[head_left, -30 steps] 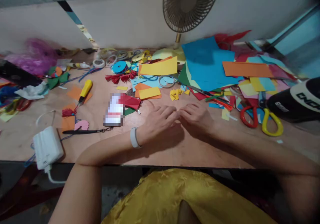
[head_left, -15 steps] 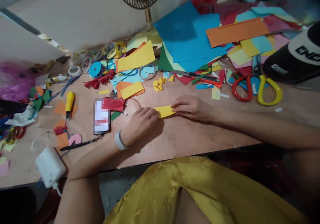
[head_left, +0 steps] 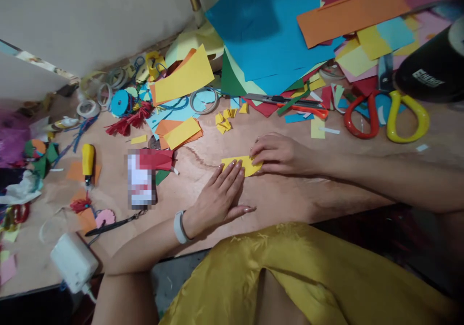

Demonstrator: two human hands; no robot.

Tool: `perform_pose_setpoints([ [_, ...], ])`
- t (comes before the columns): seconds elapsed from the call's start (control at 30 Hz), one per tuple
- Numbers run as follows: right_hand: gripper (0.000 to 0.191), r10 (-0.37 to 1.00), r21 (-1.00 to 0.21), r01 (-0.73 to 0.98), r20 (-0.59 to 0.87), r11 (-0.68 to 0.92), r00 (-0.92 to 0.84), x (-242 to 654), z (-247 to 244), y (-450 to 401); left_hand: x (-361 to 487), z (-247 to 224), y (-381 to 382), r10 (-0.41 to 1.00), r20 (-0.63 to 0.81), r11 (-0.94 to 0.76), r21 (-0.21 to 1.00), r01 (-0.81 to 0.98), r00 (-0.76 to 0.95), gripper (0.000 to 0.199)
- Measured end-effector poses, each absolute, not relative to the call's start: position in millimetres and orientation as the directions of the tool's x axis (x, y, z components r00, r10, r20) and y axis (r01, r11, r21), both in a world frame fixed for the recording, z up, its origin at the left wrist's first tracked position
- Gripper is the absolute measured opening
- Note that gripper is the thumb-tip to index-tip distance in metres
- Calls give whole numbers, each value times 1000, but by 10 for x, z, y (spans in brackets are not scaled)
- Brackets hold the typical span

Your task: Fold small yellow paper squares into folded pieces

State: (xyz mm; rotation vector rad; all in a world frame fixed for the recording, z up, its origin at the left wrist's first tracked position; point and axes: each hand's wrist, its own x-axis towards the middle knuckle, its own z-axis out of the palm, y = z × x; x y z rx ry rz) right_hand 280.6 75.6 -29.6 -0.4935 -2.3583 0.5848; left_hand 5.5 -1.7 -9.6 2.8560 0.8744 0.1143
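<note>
A yellow paper strip (head_left: 249,164) lies on the table in front of me, its right end curling up slightly. My left hand (head_left: 217,195) is laid flat, fingers stretched over the strip's lower left part and thumb spread apart. At the strip's right end my right hand (head_left: 284,155) pinches the paper between thumb and fingers. Just beyond the strip sits a small cluster of folded yellow paper pieces (head_left: 225,120). To the left of my left hand is a phone (head_left: 141,180) with a red paper piece (head_left: 157,159) over its top.
Scissors (head_left: 362,117) with red and yellow handles and a box cutter (head_left: 286,102) lie at the back right. Near them stands a black tumbler (head_left: 431,69). Blue paper sheets (head_left: 261,35) spread at the back. A yellow-handled tool (head_left: 88,163) and a white adapter (head_left: 74,262) are left.
My left hand has gone from curled fingers at the strip's left end to lying flat on it, thumb spread. My right hand still grips the right end. The view has tilted downward.
</note>
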Motion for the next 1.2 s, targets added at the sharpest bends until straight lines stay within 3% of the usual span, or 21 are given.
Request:
perform_pose_setpoints([
  [0.13,19,638,-722,236,351,651,-686,2817,-302,843,62,-73,-15,563,-2,-816,160,556,826,89],
  [0.23,23,709,-765,301,270,569,-652,2784,-291,846,84,-60,-39,568,31,-816,153,558,822,83],
  [0.67,19,791,-685,462,284,563,-543,2582,-319,800,104,-39,-16,596,181,-802,194,565,782,55],
  [0.9,18,790,-676,471,283,567,-544,2579,-331,784,90,-44,23,615,151,-788,162,594,774,67],
  [1.2,23,778,-657,470,303,589,-551,2571,-339,793,92,-41,40,606,145,-795,149,588,782,64],
])
